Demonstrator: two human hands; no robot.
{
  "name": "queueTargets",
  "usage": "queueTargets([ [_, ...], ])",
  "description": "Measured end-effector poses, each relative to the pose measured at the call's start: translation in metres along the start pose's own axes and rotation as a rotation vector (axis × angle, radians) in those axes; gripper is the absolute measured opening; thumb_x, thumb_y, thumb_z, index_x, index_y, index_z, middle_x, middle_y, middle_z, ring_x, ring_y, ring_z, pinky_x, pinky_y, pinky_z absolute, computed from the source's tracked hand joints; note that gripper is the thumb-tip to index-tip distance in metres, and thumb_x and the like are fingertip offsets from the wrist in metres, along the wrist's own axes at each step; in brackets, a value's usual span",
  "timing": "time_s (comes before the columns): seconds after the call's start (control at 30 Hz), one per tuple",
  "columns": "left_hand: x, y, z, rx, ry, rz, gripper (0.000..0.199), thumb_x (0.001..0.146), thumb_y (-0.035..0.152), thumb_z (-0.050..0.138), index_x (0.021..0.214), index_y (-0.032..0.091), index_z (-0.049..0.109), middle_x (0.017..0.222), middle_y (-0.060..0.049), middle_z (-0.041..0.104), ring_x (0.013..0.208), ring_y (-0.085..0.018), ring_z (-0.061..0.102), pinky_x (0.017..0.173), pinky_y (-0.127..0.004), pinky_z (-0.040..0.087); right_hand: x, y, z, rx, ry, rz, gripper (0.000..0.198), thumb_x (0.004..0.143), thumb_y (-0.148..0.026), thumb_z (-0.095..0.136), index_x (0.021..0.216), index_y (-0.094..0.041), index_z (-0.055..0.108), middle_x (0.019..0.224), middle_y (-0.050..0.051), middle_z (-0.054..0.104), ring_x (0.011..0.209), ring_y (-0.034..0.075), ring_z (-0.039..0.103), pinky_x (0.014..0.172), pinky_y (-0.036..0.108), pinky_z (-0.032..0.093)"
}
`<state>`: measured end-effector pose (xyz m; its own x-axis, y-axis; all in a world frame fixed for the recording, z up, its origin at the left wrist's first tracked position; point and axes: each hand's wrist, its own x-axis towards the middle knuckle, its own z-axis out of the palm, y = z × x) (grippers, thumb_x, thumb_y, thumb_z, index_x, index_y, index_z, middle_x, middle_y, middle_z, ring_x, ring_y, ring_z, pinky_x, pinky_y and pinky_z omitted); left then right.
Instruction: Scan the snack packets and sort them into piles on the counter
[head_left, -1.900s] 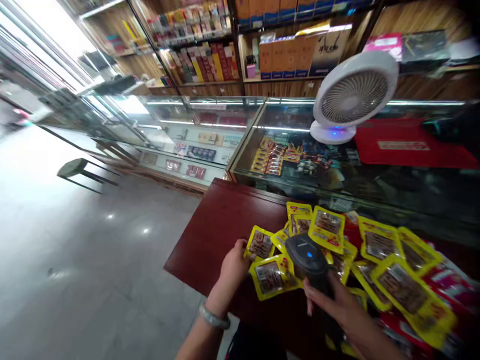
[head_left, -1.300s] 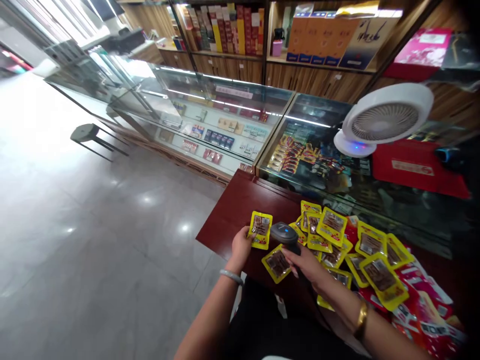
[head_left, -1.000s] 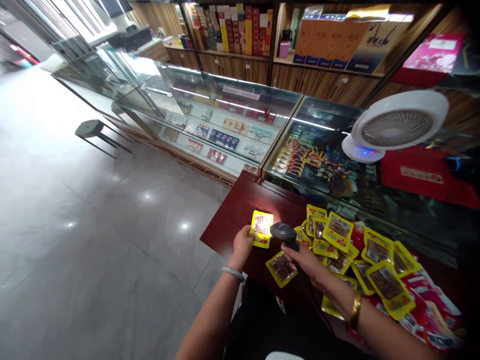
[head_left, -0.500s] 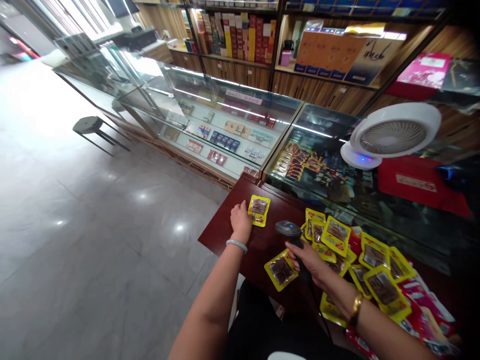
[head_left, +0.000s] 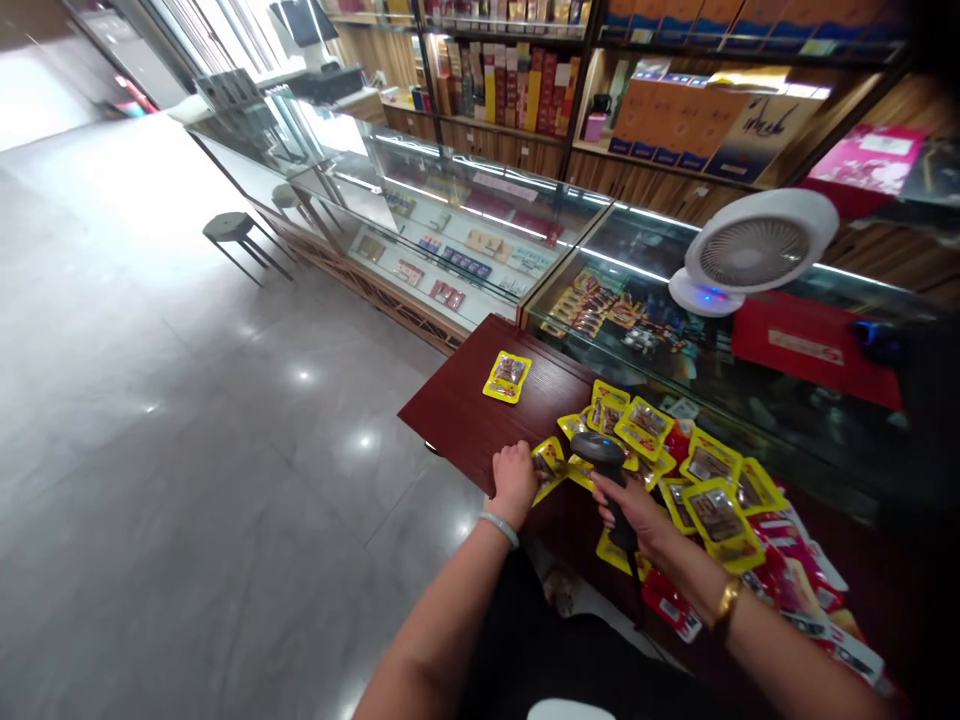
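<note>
My right hand is wrapped around the handle of a black barcode scanner, its head over the edge of a pile of yellow snack packets. A cable hangs from the handle. My left hand is at the near edge of the dark red table, its fingers closed on the side of one yellow snack packet; the fingertips are partly hidden. Another yellow packet lies alone, farther off on the table, with a see-through window showing brown contents.
Red and pink packets lie at the right of the pile. Behind the table stands a glass display counter, bearing a white fan and a red mat. A dark stool stands on the grey floor at left.
My left hand has left the lone far packet and come back to the packet near the scanner. The scanner has shifted slightly toward the pile. The camera view has turned a little left.
</note>
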<state>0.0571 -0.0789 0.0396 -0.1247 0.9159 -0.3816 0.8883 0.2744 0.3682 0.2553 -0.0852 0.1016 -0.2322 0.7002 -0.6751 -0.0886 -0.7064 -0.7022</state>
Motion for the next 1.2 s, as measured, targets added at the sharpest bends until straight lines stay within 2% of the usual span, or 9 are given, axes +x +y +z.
queueTargets([
  [0.1, -0.005, -0.007, 0.002, -0.050, -0.014, -0.099, 0.046, 0.079, 0.043, 0.070, 0.111, 0.018, 0.049, 0.100, -0.013, 0.069, 0.100, -0.027, 0.064, 0.086, -0.033, 0.036, -0.008, 0.012, -0.002, -0.068, -0.042, 0.035, 0.041, 0.075, -0.050, 0.073, 0.080, -0.022, 0.044, 0.056, -0.010, 0.047, 0.038, 0.003, 0.037, 0.038, 0.017, 0.026],
  [0.23, -0.016, -0.018, 0.006, -0.110, 0.041, -0.173, 0.043, 0.083, 0.046, 0.066, 0.111, 0.020, 0.047, 0.101, -0.010, 0.071, 0.099, -0.026, 0.067, 0.079, -0.029, 0.038, -0.010, 0.026, 0.003, -0.122, -0.082, 0.046, 0.041, 0.075, -0.050, 0.072, 0.081, -0.022, 0.043, 0.055, -0.010, 0.048, 0.037, 0.004, 0.038, 0.038, 0.017, 0.028],
  [0.37, -0.023, -0.026, 0.007, -0.180, 0.098, -0.200, 0.044, 0.081, 0.045, 0.069, 0.111, 0.022, 0.047, 0.102, -0.008, 0.071, 0.097, -0.025, 0.067, 0.076, -0.028, 0.038, -0.013, 0.031, 0.012, -0.158, -0.074, 0.060, 0.043, 0.072, -0.049, 0.074, 0.082, -0.023, 0.041, 0.053, -0.011, 0.048, 0.036, 0.005, 0.038, 0.037, 0.018, 0.028],
  [0.63, -0.031, -0.042, -0.002, -0.243, 0.124, -0.220, 0.044, 0.078, 0.043, 0.071, 0.110, 0.023, 0.048, 0.103, -0.007, 0.071, 0.096, -0.024, 0.067, 0.075, -0.026, 0.039, -0.019, 0.037, 0.031, -0.171, -0.118, 0.061, 0.043, 0.071, -0.048, 0.073, 0.084, -0.024, 0.041, 0.052, -0.011, 0.047, 0.035, 0.005, 0.038, 0.037, 0.018, 0.030],
  [0.77, -0.027, -0.050, -0.001, -0.307, 0.144, -0.241, 0.039, 0.080, 0.041, 0.069, 0.109, 0.023, 0.050, 0.100, -0.006, 0.071, 0.093, -0.023, 0.066, 0.074, -0.025, 0.039, -0.015, 0.038, 0.035, -0.183, -0.115, 0.061, 0.043, 0.071, -0.049, 0.073, 0.085, -0.023, 0.042, 0.052, -0.011, 0.048, 0.035, 0.005, 0.039, 0.037, 0.018, 0.029],
  [0.93, -0.017, -0.062, 0.000, -0.449, 0.132, -0.297, 0.014, 0.091, 0.029, 0.054, 0.103, 0.022, 0.054, 0.101, -0.006, 0.070, 0.090, -0.019, 0.065, 0.071, -0.025, 0.040, -0.013, 0.034, 0.040, -0.226, -0.157, 0.093, 0.045, 0.068, -0.049, 0.075, 0.084, -0.023, 0.043, 0.051, -0.011, 0.047, 0.034, 0.005, 0.037, 0.036, 0.018, 0.026],
  [1.2, -0.006, -0.073, -0.007, -0.507, 0.140, -0.298, 0.014, 0.090, 0.028, 0.054, 0.102, 0.021, 0.057, 0.097, -0.005, 0.070, 0.088, -0.018, 0.063, 0.072, -0.025, 0.042, -0.010, 0.042, 0.052, -0.293, -0.216, 0.141, 0.046, 0.066, -0.052, 0.075, 0.089, -0.022, 0.047, 0.048, -0.011, 0.047, 0.032, 0.006, 0.037, 0.033, 0.018, 0.025],
])
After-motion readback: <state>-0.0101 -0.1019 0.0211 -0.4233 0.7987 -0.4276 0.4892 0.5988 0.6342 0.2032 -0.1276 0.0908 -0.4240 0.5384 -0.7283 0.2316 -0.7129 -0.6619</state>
